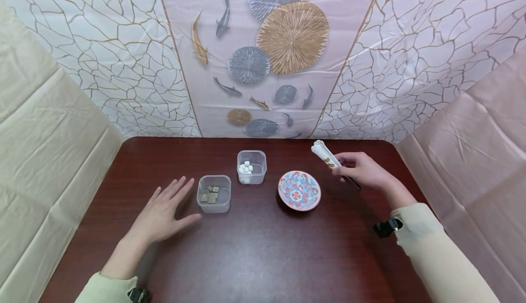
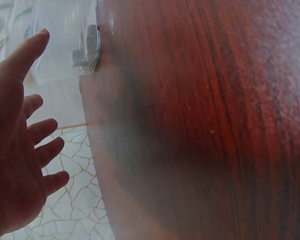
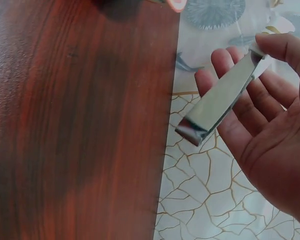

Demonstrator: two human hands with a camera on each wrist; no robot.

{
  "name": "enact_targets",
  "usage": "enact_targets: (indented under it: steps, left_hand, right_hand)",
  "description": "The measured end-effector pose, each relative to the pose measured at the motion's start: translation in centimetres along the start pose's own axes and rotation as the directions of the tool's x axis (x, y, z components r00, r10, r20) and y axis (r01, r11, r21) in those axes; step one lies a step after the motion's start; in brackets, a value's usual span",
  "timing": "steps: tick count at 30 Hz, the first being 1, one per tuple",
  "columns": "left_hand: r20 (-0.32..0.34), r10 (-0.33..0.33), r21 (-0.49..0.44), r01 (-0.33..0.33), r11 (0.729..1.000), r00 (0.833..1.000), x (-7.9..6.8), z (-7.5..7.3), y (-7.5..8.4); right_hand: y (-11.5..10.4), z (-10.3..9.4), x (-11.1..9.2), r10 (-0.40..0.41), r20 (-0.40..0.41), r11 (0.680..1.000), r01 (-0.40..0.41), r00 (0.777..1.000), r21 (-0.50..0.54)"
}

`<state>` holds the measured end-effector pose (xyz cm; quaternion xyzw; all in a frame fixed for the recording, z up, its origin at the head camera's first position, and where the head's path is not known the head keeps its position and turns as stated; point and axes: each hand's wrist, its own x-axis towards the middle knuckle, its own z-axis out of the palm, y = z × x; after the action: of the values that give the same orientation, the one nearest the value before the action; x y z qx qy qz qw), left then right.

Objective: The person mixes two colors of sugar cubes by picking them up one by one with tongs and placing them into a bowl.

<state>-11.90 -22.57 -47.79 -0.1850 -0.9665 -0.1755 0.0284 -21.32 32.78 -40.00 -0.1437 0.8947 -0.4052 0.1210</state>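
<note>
1. Tongs (image 1: 325,155), one pair, pale and shiny, scalloped at the tips: right of centre in my head view, tips toward the upper left, seemingly raised above the table (image 1: 255,253).
2. Right hand (image 1: 361,170): thumb and fingers pinch the tongs behind the tips; the folded end sticks out past the grip.
3. Handling, my estimate: light, springy, probably metal, slick if damp. I would take hold midway along the arms, thumb against fingers, tips left free.
4. Left hand (image 1: 162,216), left of frame: fingers spread, holding nothing, just beside the nearer tub; contact I cannot tell.
5. Nearer clear plastic tub (image 1: 223,206): grey-brown cubes (image 1: 211,197).
6. Farther clear plastic tub (image 1: 260,169), centre: small white cubes (image 1: 246,168).
7. Patterned dish (image 1: 299,191), red and blue, right of centre: nothing on it.
</note>
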Motion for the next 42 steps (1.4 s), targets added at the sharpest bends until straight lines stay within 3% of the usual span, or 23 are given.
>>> enact_targets:
  steps: [9,14,27,34,42]
  left_hand:
    - [-0.011,0.001,-0.021,-0.001,1.000,1.000,0.6,-0.3,0.1]
    - [-0.008,0.008,-0.063,-0.009,0.998,1.000,1.3,-0.4,0.1]
    - [0.027,0.081,-0.238,-0.072,0.969,0.996,3.5,-1.1,-0.1]
    - [0.042,0.101,-0.308,-0.083,0.948,0.994,4.4,-1.0,-0.5]
    - [0.047,0.113,-0.371,-0.088,0.924,0.992,4.7,-0.3,-1.1]
  right_hand:
    - [-1.3,-0.8,0.6,-0.004,0.136,0.979,-0.024,0.991,0.204]
    - [-2.7,-0.9,1.1,-0.018,0.235,0.971,-0.040,0.972,0.237]
    - [-7.6,0.6,2.7,-0.018,0.375,0.987,-0.043,0.927,0.154]
    - [-9.2,1.7,3.6,-0.095,0.410,0.995,0.086,0.907,0.041]
    - [-10.8,3.7,4.8,-0.159,0.477,0.982,0.190,0.864,-0.016]
